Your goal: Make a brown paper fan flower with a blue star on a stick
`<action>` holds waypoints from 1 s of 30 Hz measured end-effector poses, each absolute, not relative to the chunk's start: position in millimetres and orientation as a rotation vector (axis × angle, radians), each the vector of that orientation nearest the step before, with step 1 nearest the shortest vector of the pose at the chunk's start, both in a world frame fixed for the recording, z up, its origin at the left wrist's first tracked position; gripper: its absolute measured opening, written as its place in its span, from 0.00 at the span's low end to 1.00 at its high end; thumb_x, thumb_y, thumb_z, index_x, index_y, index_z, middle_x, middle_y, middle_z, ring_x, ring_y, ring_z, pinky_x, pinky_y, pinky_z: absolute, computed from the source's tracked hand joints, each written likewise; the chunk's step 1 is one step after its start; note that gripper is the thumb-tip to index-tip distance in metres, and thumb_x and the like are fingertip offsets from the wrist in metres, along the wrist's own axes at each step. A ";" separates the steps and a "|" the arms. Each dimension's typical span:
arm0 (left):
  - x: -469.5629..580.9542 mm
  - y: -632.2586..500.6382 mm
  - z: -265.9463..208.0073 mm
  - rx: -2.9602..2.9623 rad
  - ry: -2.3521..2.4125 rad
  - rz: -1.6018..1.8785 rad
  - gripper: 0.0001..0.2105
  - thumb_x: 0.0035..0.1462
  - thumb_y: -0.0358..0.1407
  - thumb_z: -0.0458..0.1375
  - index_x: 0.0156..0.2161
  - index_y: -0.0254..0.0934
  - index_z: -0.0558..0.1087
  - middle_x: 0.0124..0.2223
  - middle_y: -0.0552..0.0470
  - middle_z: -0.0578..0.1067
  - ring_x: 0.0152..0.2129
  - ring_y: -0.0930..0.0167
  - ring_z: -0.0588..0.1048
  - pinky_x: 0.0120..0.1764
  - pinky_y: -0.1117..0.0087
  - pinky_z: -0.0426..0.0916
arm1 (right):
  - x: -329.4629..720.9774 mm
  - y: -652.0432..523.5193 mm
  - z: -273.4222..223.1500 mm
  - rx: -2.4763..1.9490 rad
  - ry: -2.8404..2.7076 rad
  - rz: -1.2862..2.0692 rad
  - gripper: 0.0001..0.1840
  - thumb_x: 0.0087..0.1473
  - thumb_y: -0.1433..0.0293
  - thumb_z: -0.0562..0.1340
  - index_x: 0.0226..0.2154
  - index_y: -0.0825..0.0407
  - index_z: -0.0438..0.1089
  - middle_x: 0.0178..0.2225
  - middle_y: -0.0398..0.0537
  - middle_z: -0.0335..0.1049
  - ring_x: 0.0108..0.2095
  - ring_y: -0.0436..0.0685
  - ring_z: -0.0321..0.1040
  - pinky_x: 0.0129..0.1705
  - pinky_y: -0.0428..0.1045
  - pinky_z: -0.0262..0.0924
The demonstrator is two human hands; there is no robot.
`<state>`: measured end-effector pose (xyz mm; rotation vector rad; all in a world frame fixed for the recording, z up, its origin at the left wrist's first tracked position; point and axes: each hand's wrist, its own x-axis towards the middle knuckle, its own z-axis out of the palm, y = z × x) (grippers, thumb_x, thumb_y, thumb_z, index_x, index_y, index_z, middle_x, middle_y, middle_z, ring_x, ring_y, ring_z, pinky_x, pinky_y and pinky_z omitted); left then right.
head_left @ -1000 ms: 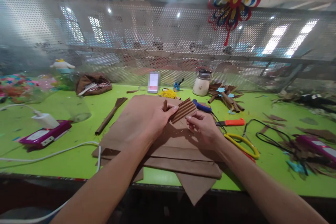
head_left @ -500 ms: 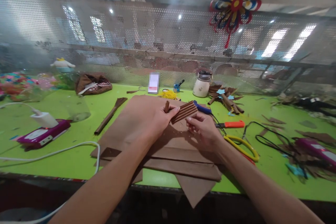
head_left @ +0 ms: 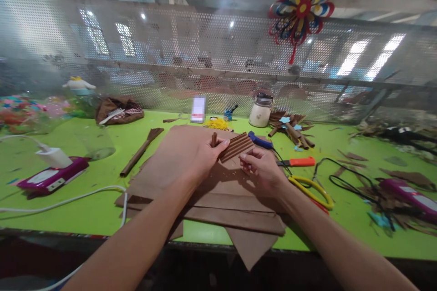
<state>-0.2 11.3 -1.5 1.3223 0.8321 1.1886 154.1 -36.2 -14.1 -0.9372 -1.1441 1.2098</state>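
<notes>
A small piece of ridged brown corrugated cardboard (head_left: 238, 146) is pinched between the thumb and fingers of my left hand (head_left: 209, 157). A short brown roll (head_left: 214, 139) sticks up between those same fingers. Closed in a pinch, my right hand (head_left: 261, 166) is at the lower right edge of the corrugated piece. Whether it grips that edge or a tiny scrap, I cannot make out. Beneath both hands lie stacked sheets of brown paper (head_left: 170, 163), with small pale crumbs on them.
Right of the paper are a blue-handled tool (head_left: 260, 140), an orange-handled cutter (head_left: 302, 162) and yellow-handled scissors (head_left: 321, 191). A rolled brown paper stick (head_left: 141, 153) lies left. Behind stand a phone (head_left: 198, 109) and a white jar (head_left: 260, 111). A white cable (head_left: 85, 194) crosses the left side.
My right fingertips have shifted slightly down and left along the corrugated piece's lower edge. My left hand keeps its hold. The whole view has shifted a little.
</notes>
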 end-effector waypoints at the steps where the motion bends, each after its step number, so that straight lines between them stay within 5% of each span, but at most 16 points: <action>1: -0.3 11.4 -1.7 1.311 0.827 1.186 0.13 0.43 0.43 0.60 0.30 0.35 0.72 0.30 0.51 0.74 0.28 0.71 0.71 0.33 0.71 0.64 | 154.1 -36.1 -13.8 -0.941 -1.144 1.213 0.09 0.42 0.67 0.64 0.22 0.55 0.66 0.18 0.41 0.63 0.17 0.45 0.54 0.19 0.44 0.47; 13: 4.5 5.0 -1.4 1.408 0.838 1.115 0.12 0.47 0.43 0.57 0.29 0.34 0.71 0.24 0.54 0.70 0.21 0.75 0.66 0.27 0.75 0.59 | 149.6 -40.0 -8.0 -0.873 -1.034 1.270 0.12 0.42 0.63 0.64 0.30 0.53 0.67 0.22 0.40 0.64 0.21 0.46 0.58 0.22 0.43 0.52; 25: 8.8 1.3 -4.8 1.770 0.943 1.151 0.14 0.48 0.43 0.55 0.32 0.32 0.74 0.27 0.51 0.73 0.26 0.71 0.70 0.31 0.74 0.63 | 148.8 -32.9 -13.9 -1.001 -1.083 1.119 0.16 0.42 0.58 0.63 0.25 0.55 0.66 0.17 0.40 0.62 0.18 0.46 0.55 0.20 0.44 0.50; 30: 9.4 -0.9 -2.2 1.722 1.002 1.103 0.15 0.46 0.45 0.57 0.26 0.31 0.73 0.23 0.51 0.71 0.23 0.71 0.70 0.28 0.73 0.62 | 153.8 -33.5 -7.1 -0.989 -1.086 1.137 0.15 0.43 0.60 0.62 0.29 0.54 0.68 0.25 0.45 0.69 0.22 0.50 0.63 0.25 0.46 0.56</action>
